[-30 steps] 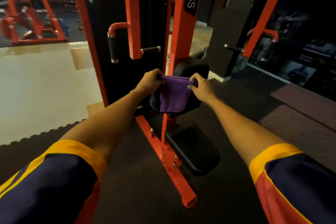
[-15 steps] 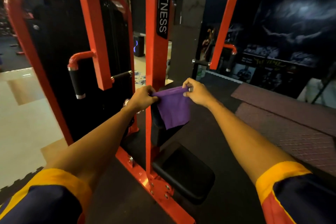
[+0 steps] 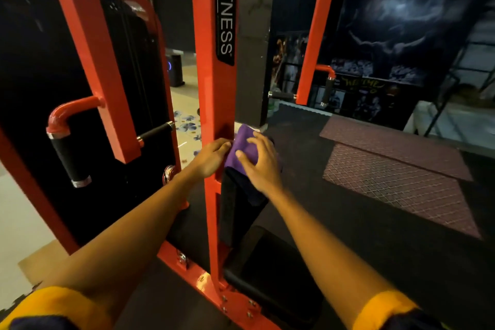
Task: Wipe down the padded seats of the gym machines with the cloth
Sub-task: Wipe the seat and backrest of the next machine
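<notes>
— Lowered onto the upright pad [image 3: 235, 211]: purple cloth [image 3: 245, 139], right hand [image 3: 258, 166] spread flat on it, no longer pinching.
— And the left hand [image 3: 211, 155]?
— Fingertips at its left edge by the orange post [image 3: 210, 83]; grip unclear. Press evenly, stroke downward.

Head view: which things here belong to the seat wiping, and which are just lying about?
Part of the job:
purple cloth, pressed by the right hand, with the left hand at its edge
upper black pad under the cloth
black seat pad below

Just about:
orange upright marked FITNESS
black-grip handle
brown floor mat
wall mural
</notes>
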Demonstrator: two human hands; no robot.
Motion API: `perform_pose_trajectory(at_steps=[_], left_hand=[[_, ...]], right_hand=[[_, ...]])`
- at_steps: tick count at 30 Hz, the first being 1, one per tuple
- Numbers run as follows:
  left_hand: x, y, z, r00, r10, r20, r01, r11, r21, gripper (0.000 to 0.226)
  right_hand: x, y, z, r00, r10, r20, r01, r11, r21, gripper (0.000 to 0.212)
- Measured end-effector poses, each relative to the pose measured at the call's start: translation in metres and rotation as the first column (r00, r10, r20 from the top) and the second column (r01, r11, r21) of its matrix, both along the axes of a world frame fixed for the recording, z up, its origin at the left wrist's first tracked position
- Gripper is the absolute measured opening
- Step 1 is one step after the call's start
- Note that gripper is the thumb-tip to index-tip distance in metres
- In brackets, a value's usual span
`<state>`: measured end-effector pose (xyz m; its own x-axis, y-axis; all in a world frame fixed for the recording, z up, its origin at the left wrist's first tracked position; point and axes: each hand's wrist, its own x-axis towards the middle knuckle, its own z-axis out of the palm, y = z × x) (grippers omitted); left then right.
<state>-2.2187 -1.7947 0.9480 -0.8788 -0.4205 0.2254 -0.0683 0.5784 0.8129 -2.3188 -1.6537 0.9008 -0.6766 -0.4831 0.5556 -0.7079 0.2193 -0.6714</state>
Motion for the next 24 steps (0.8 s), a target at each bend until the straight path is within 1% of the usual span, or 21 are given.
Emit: perform_pose_trajectory(at_steps=[1,2,4,6,9,11,13,15,18,20,22,23,24], left_hand=[[-0.003,0.001,-0.003,1.000,-0.021,-0.005,0.021,1.000,-0.002,0.033],[-0.004,0.005,-0.004,0.999,-0.044,-0.008,0.044,0.999,0.010,0.034],[-0.008,0.001,-0.009,0.994,-0.113,-0.005,0.113,0.991,0.072,0.034],[-0.015,-0.003,-0.014,0.983,-0.183,-0.029,0.185,0.971,0.153,0.033],[-0.026,-0.005,-0.016,0.985,-0.165,-0.040,0.170,0.954,0.246,0.037],[-0.029,0.002,-0.017,0.987,-0.152,-0.053,0.160,0.955,0.251,0.035],[-0.030,0.005,-0.020,0.984,-0.167,-0.067,0.178,0.951,0.252,0.030],[-0.030,0.004,-0.022,0.979,-0.182,-0.086,0.198,0.949,0.247,0.029],[-0.032,0.001,-0.027,0.971,-0.202,-0.127,0.224,0.956,0.191,0.035],[-0.033,0.001,-0.032,0.967,-0.212,-0.143,0.236,0.955,0.179,0.039],[-0.034,-0.001,-0.037,0.968,-0.210,-0.141,0.234,0.955,0.183,0.038],[-0.035,-0.001,-0.037,0.966,-0.215,-0.146,0.241,0.952,0.190,0.037],[-0.037,-0.001,-0.036,0.963,-0.220,-0.152,0.248,0.947,0.202,0.038]], right_hand=[[0.004,-0.001,-0.009,0.999,-0.013,-0.044,0.015,0.999,0.048,0.065],[0.008,-0.001,-0.014,0.998,-0.021,-0.056,0.026,0.996,0.085,0.075],[0.014,-0.010,-0.016,0.998,-0.055,-0.036,0.058,0.995,0.081,0.081],[0.004,-0.019,-0.012,0.997,-0.081,-0.018,0.083,0.991,0.100,0.077],[-0.028,-0.030,0.004,0.989,-0.102,0.103,0.089,0.989,0.121,0.059],[-0.045,-0.035,0.022,0.962,-0.135,0.239,0.113,0.988,0.102,0.045],[-0.056,-0.041,0.033,0.912,-0.159,0.379,0.152,0.987,0.049,0.041],[-0.052,-0.046,0.033,0.879,-0.186,0.440,0.203,0.979,0.008,0.040],[-0.016,-0.043,0.019,0.897,-0.215,0.387,0.246,0.969,-0.033,0.051],[0.012,-0.034,0.014,0.904,-0.189,0.383,0.229,0.972,-0.061,0.072],[0.023,-0.030,0.006,0.926,-0.133,0.353,0.173,0.982,-0.083,0.092],[0.020,-0.031,0.003,0.936,-0.121,0.330,0.157,0.984,-0.084,0.095],[0.012,-0.031,0.003,0.940,-0.117,0.320,0.151,0.985,-0.085,0.093]])
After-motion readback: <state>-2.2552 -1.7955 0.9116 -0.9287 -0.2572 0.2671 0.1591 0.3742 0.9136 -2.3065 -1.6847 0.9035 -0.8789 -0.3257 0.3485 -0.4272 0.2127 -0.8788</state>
